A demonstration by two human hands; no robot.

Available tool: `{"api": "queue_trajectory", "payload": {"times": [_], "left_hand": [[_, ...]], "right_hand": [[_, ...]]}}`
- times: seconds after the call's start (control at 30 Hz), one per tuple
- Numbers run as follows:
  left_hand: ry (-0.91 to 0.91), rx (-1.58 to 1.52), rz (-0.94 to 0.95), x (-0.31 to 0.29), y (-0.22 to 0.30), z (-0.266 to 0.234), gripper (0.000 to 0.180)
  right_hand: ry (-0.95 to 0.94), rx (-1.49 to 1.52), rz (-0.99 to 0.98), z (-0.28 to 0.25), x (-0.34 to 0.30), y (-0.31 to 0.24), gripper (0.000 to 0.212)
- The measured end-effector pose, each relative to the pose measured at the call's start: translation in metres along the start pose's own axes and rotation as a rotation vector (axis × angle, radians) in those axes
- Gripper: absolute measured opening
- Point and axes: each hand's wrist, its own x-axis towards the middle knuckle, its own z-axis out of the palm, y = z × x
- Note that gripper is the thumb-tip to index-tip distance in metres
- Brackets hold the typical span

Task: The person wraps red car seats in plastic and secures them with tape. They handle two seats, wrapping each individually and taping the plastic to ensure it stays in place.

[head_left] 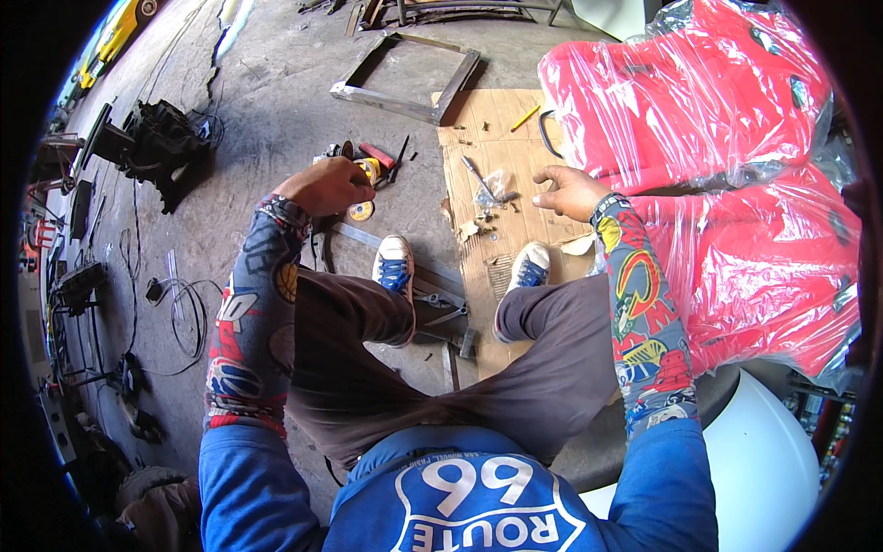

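Observation:
My left hand [329, 187] is closed, its fingers curled down; whatever may be inside them is hidden. Just past it on the floor lies a yellow and dark power tool [371, 169], partly covered by the hand, with a small yellow disc [361, 211] closer to my shoe. Over a flattened cardboard sheet [478, 317] hovers my right hand [570, 193], empty, thumb and fingers apart. Left of it on the cardboard are a slim metal tool [478, 177], a small clear plastic bag [498, 183] and several small bolts [485, 218]. A yellow pencil-like stick [525, 118] lies farther off.
Two red seats [681, 110] wrapped in clear plastic stand at the right. A rectangular metal frame [386, 98] lies ahead. Between my shoes are metal bars and hand tools [441, 301]. Black machine parts [166, 143] and a loose cable [190, 317] lie on the left floor.

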Motion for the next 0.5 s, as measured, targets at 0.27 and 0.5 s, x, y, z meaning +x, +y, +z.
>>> {"api": "queue_trajectory", "payload": {"times": [0.27, 0.5], "left_hand": [[-0.054, -0.019, -0.101, 0.004, -0.014, -0.003, 0.034], [-0.03, -0.034, -0.073, 0.004, -0.016, 0.0, 0.034]], "right_hand": [[-0.009, 0.063, -0.014, 0.002, 0.004, 0.003, 0.056], [-0.02, 0.143, -0.029, 0.002, 0.002, 0.003, 0.056]]}}
